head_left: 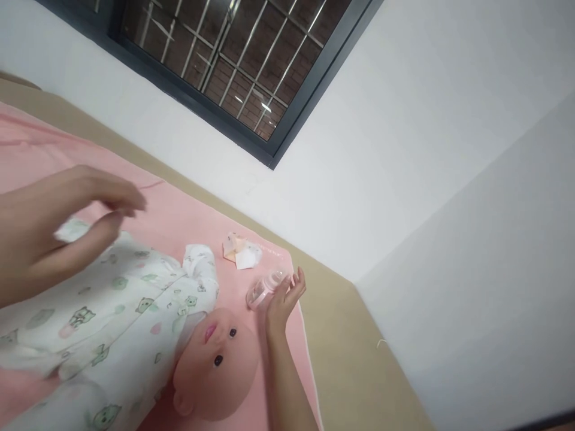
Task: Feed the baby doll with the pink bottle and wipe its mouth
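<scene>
The left hand [67,224] is above the doll [236,371], its fingers loosely curved with nothing visible between them. The doll lies face up on the pink mat [179,215]. Near the mat's far right corner, the right hand [284,296] overlaps the bottle [257,296]; whether its fingers grasp it cannot be told. A small packet [242,251] lies near the wall-side edge.

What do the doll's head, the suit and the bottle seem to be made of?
Head: probably vinyl or similar plastic, satin; smooth, with a soft sheen.
Suit: matte fabric, perhaps cotton; it folds softly and carries printed figures.
Bottle: glossy plastic or glass, I cannot tell which; see-through, with glints.
</scene>
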Available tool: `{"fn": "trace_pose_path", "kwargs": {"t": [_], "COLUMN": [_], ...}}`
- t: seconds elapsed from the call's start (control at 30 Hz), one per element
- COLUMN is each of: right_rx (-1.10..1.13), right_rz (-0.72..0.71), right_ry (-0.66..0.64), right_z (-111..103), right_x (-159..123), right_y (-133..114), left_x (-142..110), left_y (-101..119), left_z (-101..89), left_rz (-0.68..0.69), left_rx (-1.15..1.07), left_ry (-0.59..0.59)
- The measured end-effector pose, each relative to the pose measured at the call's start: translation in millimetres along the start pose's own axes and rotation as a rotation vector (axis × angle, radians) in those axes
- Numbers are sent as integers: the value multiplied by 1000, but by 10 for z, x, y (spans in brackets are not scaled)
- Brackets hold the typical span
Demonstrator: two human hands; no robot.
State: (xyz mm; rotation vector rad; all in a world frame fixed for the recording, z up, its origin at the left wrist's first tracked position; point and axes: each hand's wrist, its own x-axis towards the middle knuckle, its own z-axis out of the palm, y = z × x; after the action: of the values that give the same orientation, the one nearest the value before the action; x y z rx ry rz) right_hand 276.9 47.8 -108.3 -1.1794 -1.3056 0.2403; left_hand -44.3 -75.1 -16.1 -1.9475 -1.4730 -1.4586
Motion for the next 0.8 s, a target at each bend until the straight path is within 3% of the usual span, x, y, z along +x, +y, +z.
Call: {"fn": "trace_pose_path", "kwargs": {"t": [0.2, 0.43, 0.7, 0.8], "right_rx": [30, 144, 62, -55], "right_rz": [-35, 71, 99, 110], "right_ry": [-29, -101, -106, -183], "right_z": [43, 18, 9, -59], "right_x": [-72, -127, -38, 48], "right_y": [11, -36, 6, -39], "left_x": [354, 418, 376, 379], "left_y": [192, 211, 130, 86], "left_z": [337, 645, 707, 645], "left_rz": [186, 272, 291, 270], "left_rx": [-65, -127, -186, -172], "left_ry": [-276, -376, -423, -444]}}
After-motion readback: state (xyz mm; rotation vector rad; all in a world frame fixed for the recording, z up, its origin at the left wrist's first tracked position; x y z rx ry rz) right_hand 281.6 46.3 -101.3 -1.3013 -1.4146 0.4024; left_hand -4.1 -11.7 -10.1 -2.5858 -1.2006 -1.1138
